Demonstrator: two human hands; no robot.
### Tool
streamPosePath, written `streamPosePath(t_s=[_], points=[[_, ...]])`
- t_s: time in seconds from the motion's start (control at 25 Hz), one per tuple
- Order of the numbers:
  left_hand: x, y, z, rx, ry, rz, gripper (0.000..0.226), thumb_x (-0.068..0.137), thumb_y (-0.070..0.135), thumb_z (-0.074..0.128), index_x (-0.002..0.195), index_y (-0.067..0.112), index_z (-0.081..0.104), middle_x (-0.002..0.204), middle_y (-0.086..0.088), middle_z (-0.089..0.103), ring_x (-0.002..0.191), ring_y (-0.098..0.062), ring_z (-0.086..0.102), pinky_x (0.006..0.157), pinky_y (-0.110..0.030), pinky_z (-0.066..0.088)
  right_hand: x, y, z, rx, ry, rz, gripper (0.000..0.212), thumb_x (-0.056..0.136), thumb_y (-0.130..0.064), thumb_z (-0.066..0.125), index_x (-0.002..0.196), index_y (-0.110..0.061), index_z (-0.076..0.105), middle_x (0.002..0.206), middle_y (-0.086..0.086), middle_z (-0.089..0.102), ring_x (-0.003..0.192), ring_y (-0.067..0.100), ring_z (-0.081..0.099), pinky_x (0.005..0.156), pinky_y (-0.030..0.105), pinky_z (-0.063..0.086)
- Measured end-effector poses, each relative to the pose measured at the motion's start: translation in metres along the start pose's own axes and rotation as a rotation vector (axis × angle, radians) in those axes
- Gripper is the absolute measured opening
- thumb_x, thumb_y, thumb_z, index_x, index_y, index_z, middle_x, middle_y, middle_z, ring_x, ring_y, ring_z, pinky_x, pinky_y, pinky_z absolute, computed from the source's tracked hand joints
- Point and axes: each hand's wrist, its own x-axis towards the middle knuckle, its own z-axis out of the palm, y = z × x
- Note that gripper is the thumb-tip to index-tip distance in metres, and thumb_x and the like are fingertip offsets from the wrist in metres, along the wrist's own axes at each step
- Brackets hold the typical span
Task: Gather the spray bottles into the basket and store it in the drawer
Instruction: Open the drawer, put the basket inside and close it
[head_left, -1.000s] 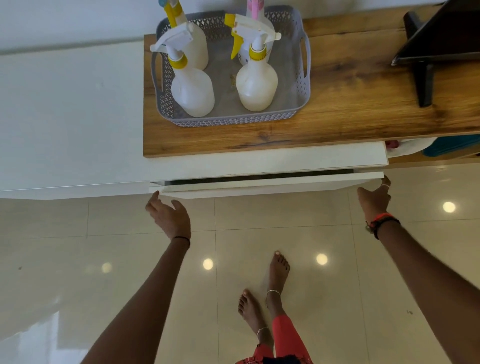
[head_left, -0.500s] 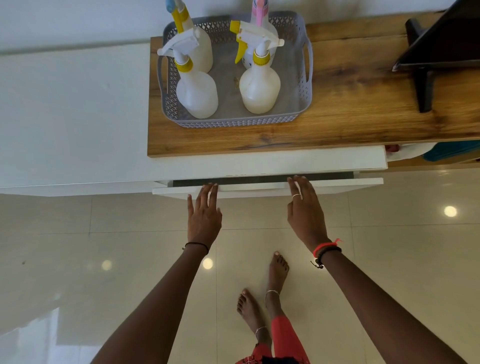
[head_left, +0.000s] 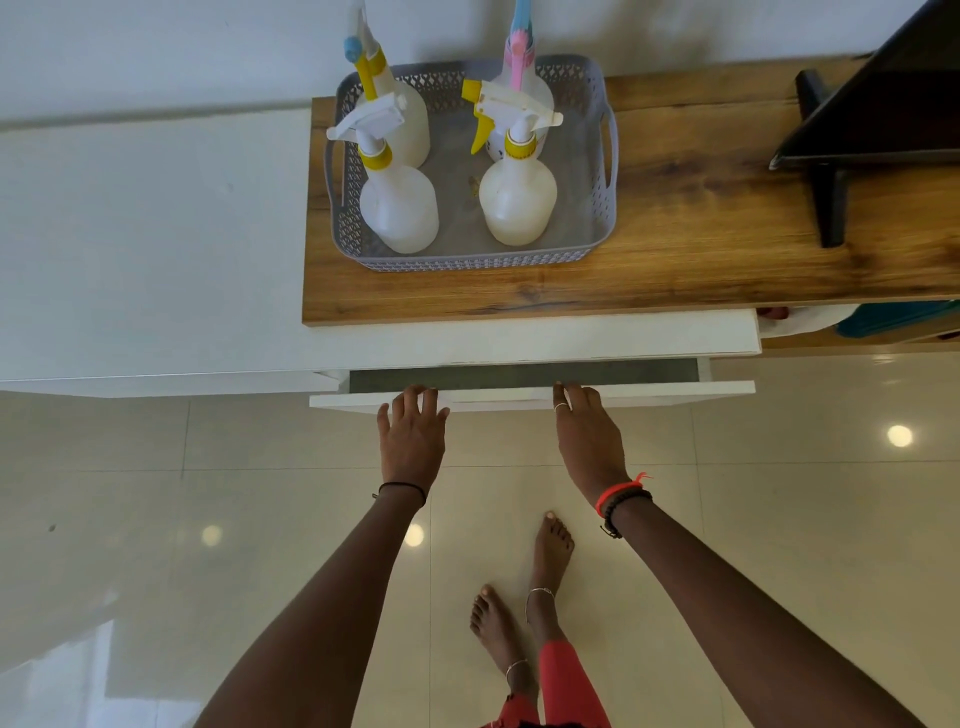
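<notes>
A grey lattice basket (head_left: 467, 262) stands on the wooden cabinet top (head_left: 701, 234) and holds several white spray bottles. The two nearest bottles (head_left: 400, 213) (head_left: 517, 202) have yellow collars; a blue-tipped one (head_left: 400, 119) and a pink-topped one (head_left: 522, 88) stand behind them. Below the top, the white drawer (head_left: 649, 391) is pulled out a little, showing a dark gap (head_left: 519, 374). My left hand (head_left: 413, 436) and my right hand (head_left: 587, 436) both hook their fingers over the drawer front's top edge, near its middle.
A black screen on a black stand (head_left: 831, 208) sits at the right of the wooden top. A white ledge (head_left: 156, 249) runs off to the left. My bare feet (head_left: 550, 551) stand on glossy cream floor tiles under the drawer.
Both hands came in from the drawer's outer ends to its middle and took hold of the top edge. The drawer has slid out a little further.
</notes>
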Motion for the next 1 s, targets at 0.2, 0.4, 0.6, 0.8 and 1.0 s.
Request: streamPosePath(t_s=[0.2, 0.4, 0.6, 0.8, 1.0], points=[[-0.008, 0.004, -0.002, 0.066, -0.034, -0.006, 0.029, 0.101, 0.018, 0.033, 0.127, 0.010, 0.043, 0.128, -0.012, 0.049, 0.115, -0.029, 0.049, 0.102, -0.041, 0.037, 0.004, -0.005, -0.016, -0.128, -0.109, 0.004, 0.035, 0.086, 0.011, 0.046, 0.113, -0.004, 0.062, 0.124, 0.008, 0.053, 0.112, 0.023, 0.052, 0.075, 0.026, 0.051], [-0.025, 0.008, -0.010, 0.160, -0.040, -0.001, 0.022, 0.095, 0.025, 0.051, 0.112, 0.013, 0.058, 0.108, -0.007, 0.062, 0.095, -0.024, 0.061, 0.088, -0.036, 0.049, -0.007, -0.005, -0.018, -0.176, -0.192, -0.020, 0.031, 0.080, 0.016, 0.048, 0.094, -0.005, 0.066, 0.112, 0.008, 0.058, 0.100, 0.023, 0.058, 0.069, 0.028, 0.052], [-0.046, 0.005, -0.007, 0.190, -0.064, 0.012, 0.014, 0.087, 0.023, 0.064, 0.098, 0.014, 0.064, 0.089, -0.005, 0.065, 0.079, -0.022, 0.064, 0.075, -0.033, 0.055, -0.022, -0.001, -0.010, -0.178, -0.224, -0.068, 0.031, 0.081, 0.015, 0.050, 0.095, -0.008, 0.064, 0.107, 0.007, 0.060, 0.099, 0.021, 0.058, 0.069, 0.026, 0.047], [-0.062, 0.000, 0.002, 0.138, -0.121, 0.005, 0.017, 0.097, 0.023, 0.047, 0.107, 0.014, 0.057, 0.100, -0.007, 0.061, 0.091, -0.025, 0.060, 0.086, -0.037, 0.050, -0.036, -0.002, -0.001, -0.160, -0.265, -0.080, 0.032, 0.084, 0.011, 0.048, 0.106, -0.008, 0.061, 0.112, 0.007, 0.058, 0.106, 0.023, 0.056, 0.079, 0.030, 0.050], [-0.078, -0.007, 0.008, 0.100, -0.180, -0.007, 0.017, 0.098, 0.025, 0.045, 0.106, 0.016, 0.056, 0.102, -0.005, 0.060, 0.094, -0.024, 0.058, 0.089, -0.036, 0.046, -0.045, -0.004, 0.005, -0.120, -0.333, -0.032, 0.032, 0.083, 0.014, 0.046, 0.103, -0.006, 0.062, 0.099, 0.009, 0.060, 0.102, 0.024, 0.061, 0.081, 0.030, 0.050]])
